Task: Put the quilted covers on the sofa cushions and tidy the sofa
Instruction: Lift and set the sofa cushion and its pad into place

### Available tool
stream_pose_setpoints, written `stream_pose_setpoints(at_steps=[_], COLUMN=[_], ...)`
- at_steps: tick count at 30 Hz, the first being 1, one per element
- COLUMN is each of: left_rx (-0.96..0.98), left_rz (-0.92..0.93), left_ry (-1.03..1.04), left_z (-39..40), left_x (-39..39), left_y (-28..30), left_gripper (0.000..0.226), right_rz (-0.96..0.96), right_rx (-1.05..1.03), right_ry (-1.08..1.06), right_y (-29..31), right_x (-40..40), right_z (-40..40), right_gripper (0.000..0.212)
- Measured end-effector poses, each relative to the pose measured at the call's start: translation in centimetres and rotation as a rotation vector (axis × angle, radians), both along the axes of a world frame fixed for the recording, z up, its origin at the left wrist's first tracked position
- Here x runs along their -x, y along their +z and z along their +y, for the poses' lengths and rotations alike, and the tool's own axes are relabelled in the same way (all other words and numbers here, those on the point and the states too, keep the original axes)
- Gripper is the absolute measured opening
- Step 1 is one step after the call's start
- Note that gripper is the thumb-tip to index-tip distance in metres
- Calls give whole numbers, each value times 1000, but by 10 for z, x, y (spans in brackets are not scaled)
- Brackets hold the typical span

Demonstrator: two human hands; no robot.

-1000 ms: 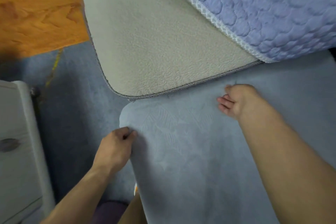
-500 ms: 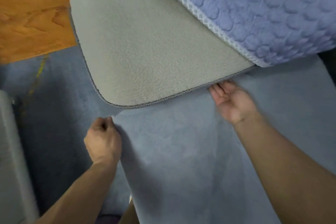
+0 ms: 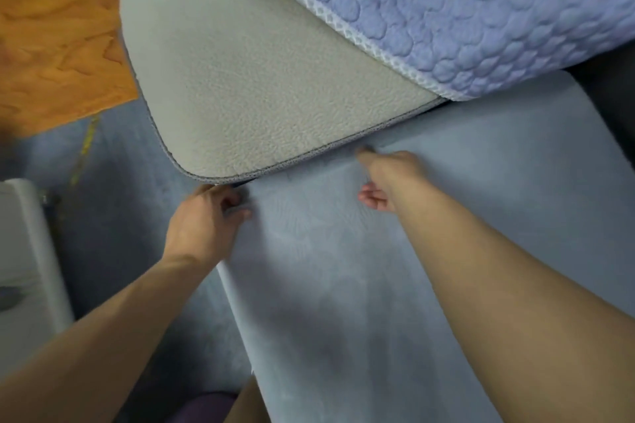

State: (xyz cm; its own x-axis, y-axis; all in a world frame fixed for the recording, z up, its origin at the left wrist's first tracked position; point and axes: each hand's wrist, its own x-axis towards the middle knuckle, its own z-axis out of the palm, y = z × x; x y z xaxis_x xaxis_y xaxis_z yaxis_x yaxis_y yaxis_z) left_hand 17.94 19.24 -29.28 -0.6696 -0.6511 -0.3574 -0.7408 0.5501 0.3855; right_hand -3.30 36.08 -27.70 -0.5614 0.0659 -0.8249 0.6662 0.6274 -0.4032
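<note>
Fingers (image 3: 237,204) of our left hand (image 3: 206,223) curl round the near left corner of the grey-blue cover (image 3: 360,285) and hold it. Our right hand (image 3: 388,178) rests on that cover close to its far edge — thumb stretched forward, fingers loosely bent, holding nothing. The cover lies spread beneath both arms. Beyond it, the beige cushion (image 3: 257,79) overlaps its far edge, and the lavender quilted cover (image 3: 464,10) lies over the cushion's right side, above the wooden floor (image 3: 51,27).
</note>
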Motion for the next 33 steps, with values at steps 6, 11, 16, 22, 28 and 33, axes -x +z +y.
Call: stream_pose_setpoints(at_steps=[6, 11, 16, 22, 28, 33], left_rx=[-52, -58, -7, 287, 162, 4], left_rz=[42, 119, 128, 47, -200, -323], left_ry=[356, 728, 613, -219, -373, -340], left_z=[6, -10, 7, 63, 60, 56], left_x=[14, 27, 26, 3, 80, 117], left_y=[0, -3, -13, -1, -2, -10], left_gripper=[21, 21, 17, 54, 60, 81], right_rz=[-94, 131, 124, 805, 827, 913], right_rx=[90, 619, 667, -248, -326, -300], right_ry=[-226, -492, -452, 1022, 1337, 1196], right_y=[-23, -19, -33, -26, -33, -25], right_x=[12, 18, 16, -16, 6, 74], right_z=[-24, -23, -26, 7, 25, 52], right_gripper=[21, 38, 38, 27, 68, 69])
